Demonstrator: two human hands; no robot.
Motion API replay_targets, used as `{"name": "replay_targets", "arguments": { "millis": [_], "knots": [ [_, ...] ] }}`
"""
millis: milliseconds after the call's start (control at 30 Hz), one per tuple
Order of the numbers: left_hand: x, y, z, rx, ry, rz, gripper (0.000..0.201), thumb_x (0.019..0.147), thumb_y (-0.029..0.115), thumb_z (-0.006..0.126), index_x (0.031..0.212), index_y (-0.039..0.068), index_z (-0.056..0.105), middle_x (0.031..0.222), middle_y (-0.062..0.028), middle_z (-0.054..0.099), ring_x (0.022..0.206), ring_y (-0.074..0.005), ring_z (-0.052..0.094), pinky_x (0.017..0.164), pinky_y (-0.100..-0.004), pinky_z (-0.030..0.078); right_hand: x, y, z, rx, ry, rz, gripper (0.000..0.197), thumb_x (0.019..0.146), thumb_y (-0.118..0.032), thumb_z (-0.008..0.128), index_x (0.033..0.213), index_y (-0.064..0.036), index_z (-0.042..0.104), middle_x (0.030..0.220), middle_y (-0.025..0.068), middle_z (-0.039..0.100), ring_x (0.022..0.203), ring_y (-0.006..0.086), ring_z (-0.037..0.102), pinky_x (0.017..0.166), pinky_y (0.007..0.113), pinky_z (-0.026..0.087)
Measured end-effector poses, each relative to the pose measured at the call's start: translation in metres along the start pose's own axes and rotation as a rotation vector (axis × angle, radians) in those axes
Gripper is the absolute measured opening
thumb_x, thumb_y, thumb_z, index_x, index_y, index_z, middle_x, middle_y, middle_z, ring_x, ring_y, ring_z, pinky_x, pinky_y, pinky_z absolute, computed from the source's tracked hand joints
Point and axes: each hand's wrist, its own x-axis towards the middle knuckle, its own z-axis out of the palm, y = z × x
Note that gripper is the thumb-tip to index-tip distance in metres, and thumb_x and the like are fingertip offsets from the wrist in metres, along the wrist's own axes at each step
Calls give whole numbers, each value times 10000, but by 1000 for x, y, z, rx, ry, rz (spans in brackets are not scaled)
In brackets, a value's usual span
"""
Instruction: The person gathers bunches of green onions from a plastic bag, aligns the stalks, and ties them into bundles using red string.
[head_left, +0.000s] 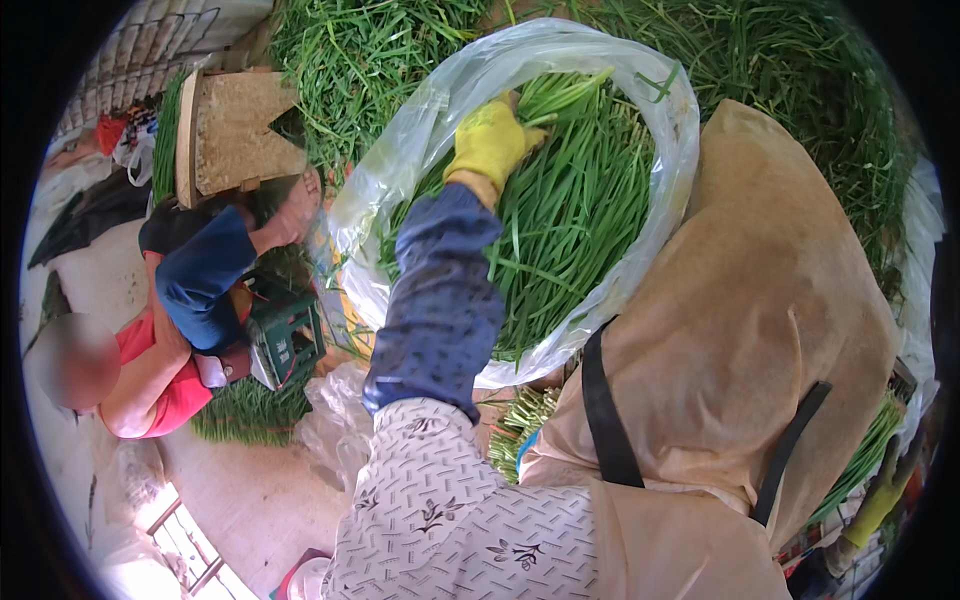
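My left hand [492, 140], in a yellow glove below a dark blue sleeve cover, is inside a large clear plastic bag [355, 215]. Its fingers are closed round the end of a bunch of long flat green leaves [565, 95], which look like garlic chives. More of these leaves [575, 220] fill the bag, lying lengthwise. At the far right edge is my right hand [878, 508], also yellow-gloved, beside another bunch of greens [858, 460]. Its fingers are dark and indistinct, so I cannot tell what they hold.
A brown apron [750, 300] covers my raised knee right of the bag. Loose greens [380, 80] are heaped behind it. To the left sits another person in red [170, 400], near a green plastic crate [285, 335]. A wooden stool [245, 130] lies on its side at the back left.
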Motion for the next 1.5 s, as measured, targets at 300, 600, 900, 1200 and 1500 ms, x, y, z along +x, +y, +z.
{"name": "replay_targets", "arguments": {
  "millis": [300,600,900,1200,1500],
  "knots": [
    [-101,-8,-27,-407,325,379,638,586,227,800,1152,32,577,972,-202,651,898,-373,623,788,-401,498,110,-356,0,910,-478,-387,777,682,-73,651,1389,7,339,1278,160,513,1120,216,509,933,324,409],
    [-145,-13,-40,-511,265,498,681,609,220,789,1217,26,551,1057,-184,626,982,-341,591,871,-387,458,140,-461,99,1083,-570,-974,500,711,-103,780,1165,-40,580,1146,46,613,995,141,573,891,285,457],
    [-138,-12,-30,-625,61,591,634,686,208,759,1218,-34,512,978,-200,616,904,-353,600,810,-381,461,126,-493,94,1835,-685,30,588,743,-29,726,1276,-30,476,1072,63,601,932,148,587,814,275,497],
    [-128,4,-47,-716,370,341,309,859,149,605,1138,16,607,1036,-145,614,892,-212,600,781,-295,470,146,-470,136,1920,-711,85,429,787,-67,688,1185,-21,537,1056,57,602,906,145,590,796,275,495],
    [-106,32,-9,-782,153,510,399,906,164,521,1249,-35,480,1098,-209,605,987,-292,579,891,-340,432,125,-486,121,1849,-580,-25,410,900,-186,579,1250,-1,469,1166,65,554,1011,119,529,867,253,442]
  ]
}}
